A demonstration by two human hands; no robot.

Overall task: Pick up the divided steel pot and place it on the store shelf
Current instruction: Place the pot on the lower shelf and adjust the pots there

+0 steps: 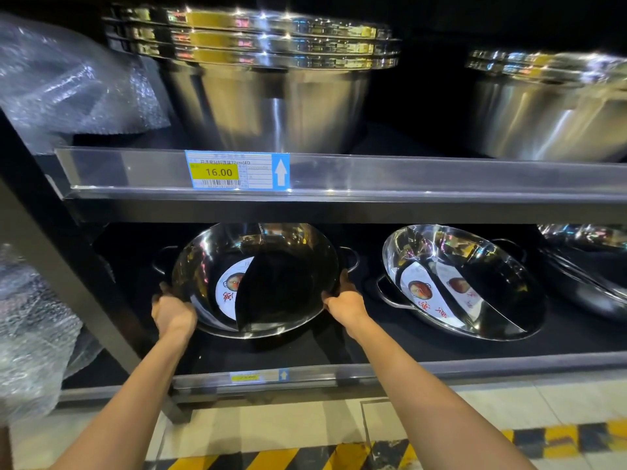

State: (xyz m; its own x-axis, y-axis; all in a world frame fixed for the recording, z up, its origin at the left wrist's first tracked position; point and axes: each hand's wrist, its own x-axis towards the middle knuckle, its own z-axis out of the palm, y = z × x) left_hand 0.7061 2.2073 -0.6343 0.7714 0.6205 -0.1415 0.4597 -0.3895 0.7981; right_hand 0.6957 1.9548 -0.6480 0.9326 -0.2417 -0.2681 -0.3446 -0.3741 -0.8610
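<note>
A round divided steel pot [271, 266], with a curved partition and a paper label inside, stands tilted on its lower rim on the black lower shelf [339, 354], leaning toward the back. My left hand [173, 313] grips its lower left rim. My right hand [346, 300] grips its right rim, just below the side handle. Both arms reach in under the upper shelf.
A second divided pot [464, 283] leans to the right, with more steel pans [590, 266] beyond it. The upper shelf [407, 178] holds stacked steel basins [271, 79], another stack [549, 103], and a price tag [234, 171]. Bubble wrap [61, 86] lies at left.
</note>
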